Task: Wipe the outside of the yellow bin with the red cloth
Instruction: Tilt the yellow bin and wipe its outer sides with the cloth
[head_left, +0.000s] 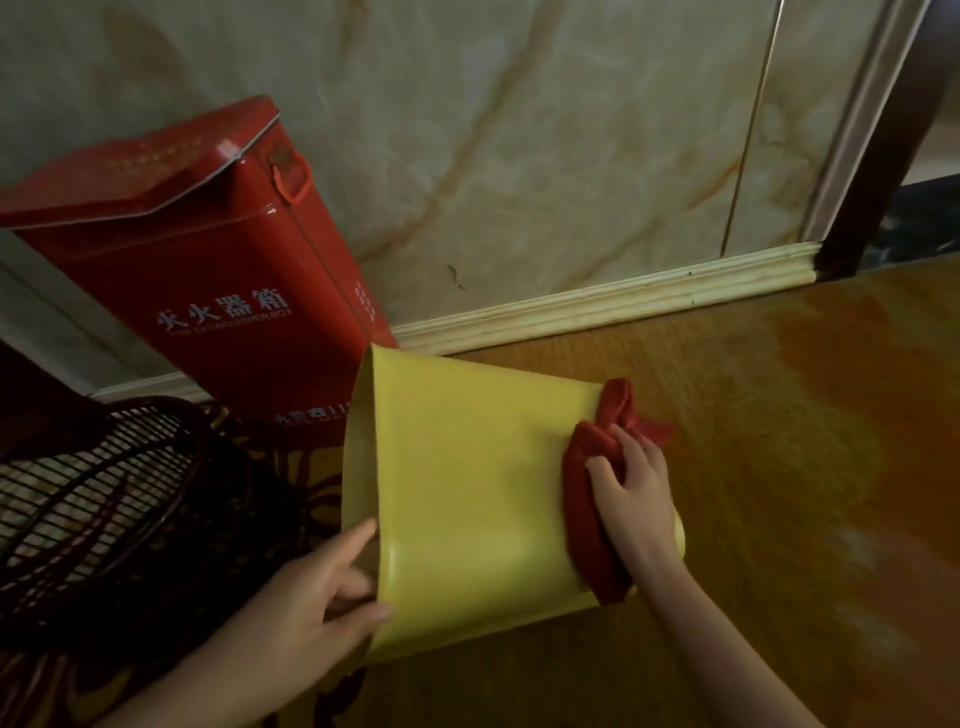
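The yellow bin (467, 483) lies tipped on its side above the floor, its open mouth to the left and its base to the right. My left hand (311, 597) grips the rim at the lower left, thumb inside the mouth and fingers on the outer wall. My right hand (634, 493) presses the bunched red cloth (592, 499) against the bin's outer wall near the base. One end of the cloth sticks up past the bin's upper right corner.
A red metal extinguisher box (208, 270) with white lettering stands behind the bin on the left, against the marbled wall (545, 156). A dark fan grille (104, 499) is at the lower left. Orange-brown floor (779, 467) stretches right, edged by a pale skirting board (623, 301).
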